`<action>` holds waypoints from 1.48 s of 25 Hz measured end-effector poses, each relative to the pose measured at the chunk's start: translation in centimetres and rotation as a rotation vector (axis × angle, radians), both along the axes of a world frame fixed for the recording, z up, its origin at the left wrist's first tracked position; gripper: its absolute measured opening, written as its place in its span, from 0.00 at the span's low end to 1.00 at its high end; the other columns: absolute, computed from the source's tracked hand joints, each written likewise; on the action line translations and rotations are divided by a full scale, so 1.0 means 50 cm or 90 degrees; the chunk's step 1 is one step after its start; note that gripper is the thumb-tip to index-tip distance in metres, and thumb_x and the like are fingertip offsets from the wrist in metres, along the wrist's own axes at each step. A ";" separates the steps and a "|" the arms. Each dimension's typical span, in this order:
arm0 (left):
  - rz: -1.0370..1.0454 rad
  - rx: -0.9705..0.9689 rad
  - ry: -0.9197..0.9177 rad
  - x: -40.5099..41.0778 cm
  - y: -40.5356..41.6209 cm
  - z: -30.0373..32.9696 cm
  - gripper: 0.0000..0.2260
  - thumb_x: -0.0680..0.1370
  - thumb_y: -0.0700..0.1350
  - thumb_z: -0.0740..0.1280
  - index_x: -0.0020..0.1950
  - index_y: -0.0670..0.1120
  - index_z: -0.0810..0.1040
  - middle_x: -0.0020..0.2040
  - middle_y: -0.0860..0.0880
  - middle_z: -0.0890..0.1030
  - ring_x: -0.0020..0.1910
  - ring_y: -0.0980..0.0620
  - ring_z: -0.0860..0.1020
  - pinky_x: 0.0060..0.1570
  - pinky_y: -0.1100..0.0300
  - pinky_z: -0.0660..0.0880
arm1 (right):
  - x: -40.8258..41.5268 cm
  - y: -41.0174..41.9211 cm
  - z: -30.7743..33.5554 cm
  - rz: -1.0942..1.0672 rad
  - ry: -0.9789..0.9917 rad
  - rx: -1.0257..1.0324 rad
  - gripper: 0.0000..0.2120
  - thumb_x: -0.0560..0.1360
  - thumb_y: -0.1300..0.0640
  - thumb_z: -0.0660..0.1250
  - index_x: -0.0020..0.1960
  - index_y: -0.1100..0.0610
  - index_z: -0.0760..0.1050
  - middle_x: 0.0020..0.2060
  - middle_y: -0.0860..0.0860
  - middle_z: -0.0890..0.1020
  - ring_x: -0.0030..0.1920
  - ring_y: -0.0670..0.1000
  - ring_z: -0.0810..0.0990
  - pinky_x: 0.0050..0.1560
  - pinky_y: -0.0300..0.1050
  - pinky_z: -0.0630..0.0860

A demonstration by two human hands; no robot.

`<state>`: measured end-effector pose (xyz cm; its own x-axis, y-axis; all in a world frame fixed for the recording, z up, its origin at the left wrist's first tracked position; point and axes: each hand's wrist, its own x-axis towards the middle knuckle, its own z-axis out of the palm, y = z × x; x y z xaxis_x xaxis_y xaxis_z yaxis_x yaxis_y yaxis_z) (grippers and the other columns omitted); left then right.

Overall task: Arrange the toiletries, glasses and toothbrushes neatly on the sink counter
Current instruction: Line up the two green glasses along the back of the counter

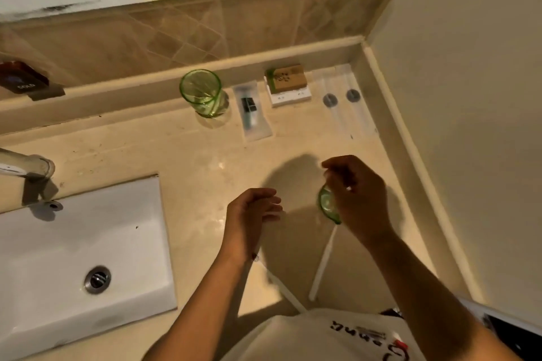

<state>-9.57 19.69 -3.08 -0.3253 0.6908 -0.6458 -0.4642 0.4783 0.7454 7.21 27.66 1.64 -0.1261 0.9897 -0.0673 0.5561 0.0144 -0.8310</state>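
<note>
2nd green glass point(329, 204) held tilted in curled fingers of right hand point(359, 196), above counter point(190, 161), front-right. Left hand point(253, 214) loosely curled, nothing held. Step judged: glass placement. Next: to be set upright beside 1st glass point(203, 94) at back ledge.
</note>
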 end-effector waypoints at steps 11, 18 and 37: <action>0.023 -0.064 -0.034 0.197 -0.001 -0.016 0.16 0.77 0.29 0.66 0.62 0.41 0.80 0.62 0.40 0.82 0.63 0.42 0.81 0.62 0.40 0.79 | 0.188 -0.025 -0.128 0.016 0.075 -0.288 0.18 0.76 0.67 0.68 0.55 0.45 0.76 0.49 0.40 0.83 0.51 0.42 0.82 0.46 0.31 0.78; 0.098 -0.065 -0.022 0.201 -0.019 -0.007 0.15 0.78 0.30 0.65 0.61 0.41 0.82 0.60 0.39 0.84 0.61 0.40 0.82 0.61 0.38 0.79 | 0.163 -0.029 -0.136 0.058 0.059 -0.287 0.21 0.71 0.64 0.73 0.61 0.50 0.75 0.52 0.46 0.83 0.50 0.46 0.83 0.47 0.38 0.77; 0.194 -0.026 -0.035 -0.284 -0.126 -0.023 0.13 0.79 0.36 0.66 0.63 0.44 0.81 0.57 0.40 0.85 0.56 0.41 0.84 0.59 0.47 0.81 | -0.362 -0.143 -0.123 0.050 0.158 -0.308 0.22 0.74 0.68 0.67 0.62 0.47 0.76 0.53 0.43 0.82 0.51 0.44 0.82 0.49 0.39 0.79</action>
<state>-23.77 13.38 -4.24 -0.4771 0.5400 -0.6934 -0.6294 0.3406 0.6984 -10.87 20.50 -4.49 -0.2685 0.8399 -0.4717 0.3549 -0.3690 -0.8590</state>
